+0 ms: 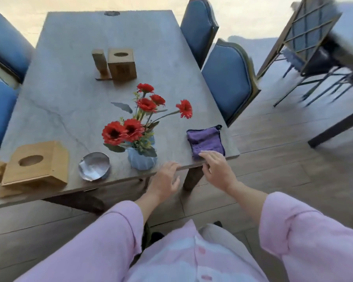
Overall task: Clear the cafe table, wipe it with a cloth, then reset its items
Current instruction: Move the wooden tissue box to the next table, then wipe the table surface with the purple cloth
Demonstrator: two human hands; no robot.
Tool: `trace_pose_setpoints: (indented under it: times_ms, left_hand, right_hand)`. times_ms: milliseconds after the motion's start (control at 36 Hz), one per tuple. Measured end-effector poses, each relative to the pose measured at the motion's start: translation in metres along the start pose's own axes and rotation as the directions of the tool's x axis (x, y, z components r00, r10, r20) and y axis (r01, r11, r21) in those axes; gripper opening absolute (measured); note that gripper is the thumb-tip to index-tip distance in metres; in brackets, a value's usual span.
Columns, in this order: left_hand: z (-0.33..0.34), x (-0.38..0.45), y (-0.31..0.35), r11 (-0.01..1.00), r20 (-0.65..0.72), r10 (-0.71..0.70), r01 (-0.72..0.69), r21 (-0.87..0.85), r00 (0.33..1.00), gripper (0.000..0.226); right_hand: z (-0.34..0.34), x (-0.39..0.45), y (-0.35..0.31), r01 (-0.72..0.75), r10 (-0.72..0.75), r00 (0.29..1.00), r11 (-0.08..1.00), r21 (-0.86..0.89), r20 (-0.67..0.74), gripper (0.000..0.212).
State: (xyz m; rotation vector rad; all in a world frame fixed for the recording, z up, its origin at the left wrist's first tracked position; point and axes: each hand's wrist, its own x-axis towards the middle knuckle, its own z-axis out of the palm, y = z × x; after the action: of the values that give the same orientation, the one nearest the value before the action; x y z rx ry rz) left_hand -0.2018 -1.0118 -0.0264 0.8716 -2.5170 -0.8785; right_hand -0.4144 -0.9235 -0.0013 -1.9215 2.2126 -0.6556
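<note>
A folded purple cloth [205, 141] lies at the near right corner of the grey cafe table [69, 94]. My right hand [217, 169] hovers at that corner, fingers relaxed, fingertips at the cloth's near edge. My left hand [166, 179] is open by the table's front edge, just right of a blue vase [142, 160] with red flowers [130, 129]. A silver ashtray [94, 166] sits left of the vase. A wooden tissue box [37, 162] stands at the near left, another wooden tissue box [121, 65] and a wooden stand [100, 64] farther back.
Blue upholstered chairs line the table: two on the right [228, 82] and two on the left [4, 47]. Another table and a metal-framed chair [318, 47] stand at the far right. Wooden floor [283, 155] lies open to the right of the table.
</note>
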Motion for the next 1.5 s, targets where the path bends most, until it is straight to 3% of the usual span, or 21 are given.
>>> trace_pose_setpoints:
  times_ms: [167,306,528,722,861,944,1000,1111,1250,1389,1500]
  left_hand:
    - [0.028,0.035,0.021,0.955,0.095,-0.217,0.191,0.225,0.972,0.074]
    - [0.039,0.056,0.028,0.897,0.068,-0.376,0.345,0.275,0.924,0.072]
    - [0.062,0.075,0.022,0.805,-0.082,-0.460,0.455,0.382,0.884,0.062]
    - [0.082,0.076,0.026,0.743,-0.245,-0.478,0.537,0.399,0.843,0.057]
    - [0.094,0.061,0.040,0.712,-0.353,-0.536,0.635,0.298,0.767,0.054]
    - [0.103,0.036,0.055,0.639,-0.397,-0.644,0.745,0.191,0.654,0.059]
    - [0.109,0.015,0.068,0.573,-0.417,-0.707,0.808,0.136,0.571,0.062]
    - [0.123,-0.038,0.092,0.368,-0.465,-0.799,0.922,0.122,0.381,0.063]
    - [0.143,-0.106,0.136,0.138,-0.549,-0.830,0.990,-0.031,0.098,0.061]
    - [0.174,-0.173,0.209,-0.088,-0.566,-0.804,0.978,-0.191,-0.183,0.063]
    - [0.216,-0.220,0.274,-0.233,-0.555,-0.714,0.893,-0.386,-0.427,0.063]
  right_hand:
    - [-0.018,0.022,0.045,0.040,0.002,0.978,0.980,-0.196,0.210,0.052]
    - [-0.016,0.055,0.064,0.146,-0.035,0.927,0.951,-0.274,0.373,0.066]
    - [0.003,0.099,0.097,0.454,-0.293,0.790,0.870,-0.193,0.538,0.073]
    - [0.020,0.105,0.121,0.527,-0.449,0.788,0.846,-0.084,0.422,0.063]
    - [0.025,0.100,0.123,0.565,-0.565,0.809,0.823,0.048,0.166,0.044]
    - [0.028,0.097,0.120,0.572,-0.585,0.800,0.811,0.124,0.135,0.040]
    - [0.029,0.093,0.112,0.632,-0.653,0.744,0.757,0.168,0.145,0.040]
    - [0.034,0.077,0.074,0.781,-0.830,0.544,0.554,0.288,0.123,0.038]
    - [0.038,0.030,0.005,0.862,-0.946,0.310,0.320,0.392,0.090,0.038]
    - [0.030,-0.052,-0.050,0.879,-0.999,0.031,0.032,0.476,0.011,0.037]
    - [0.021,-0.127,-0.075,0.835,-0.991,-0.133,-0.126,0.535,-0.026,0.036]
